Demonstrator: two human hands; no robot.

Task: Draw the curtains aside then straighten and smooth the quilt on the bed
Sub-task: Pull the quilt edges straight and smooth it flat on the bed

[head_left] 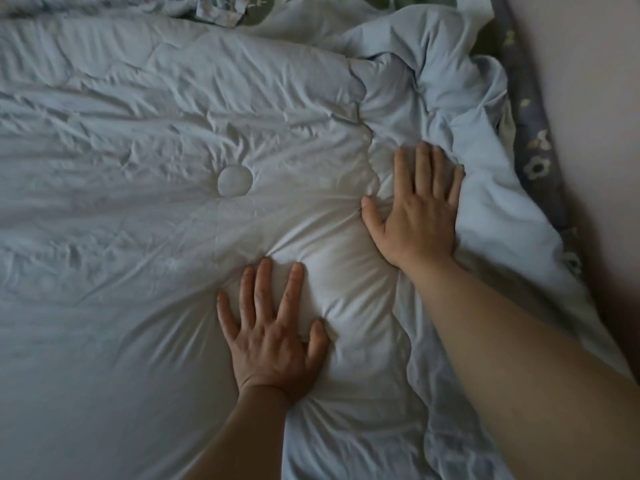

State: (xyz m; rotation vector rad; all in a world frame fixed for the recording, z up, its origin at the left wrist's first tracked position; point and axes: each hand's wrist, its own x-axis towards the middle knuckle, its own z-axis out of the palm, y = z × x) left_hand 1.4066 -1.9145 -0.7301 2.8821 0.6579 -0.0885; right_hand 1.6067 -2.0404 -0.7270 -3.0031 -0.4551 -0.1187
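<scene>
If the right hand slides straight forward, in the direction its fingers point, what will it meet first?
Most likely the bunched-up fold of the quilt, which rises just beyond the right hand. The hand lies flat on the quilt. How high the fold stands is hard to judge.

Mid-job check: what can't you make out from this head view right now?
Curtains: outside the head view; whether drawn aside, cannot tell.
Quilt: left and near edges cut off by the frame.
Creases under the left hand, right hand and right forearm: covered by them.
Patterned fabric at top: cropped by the top edge; unidentifiable.
</scene>
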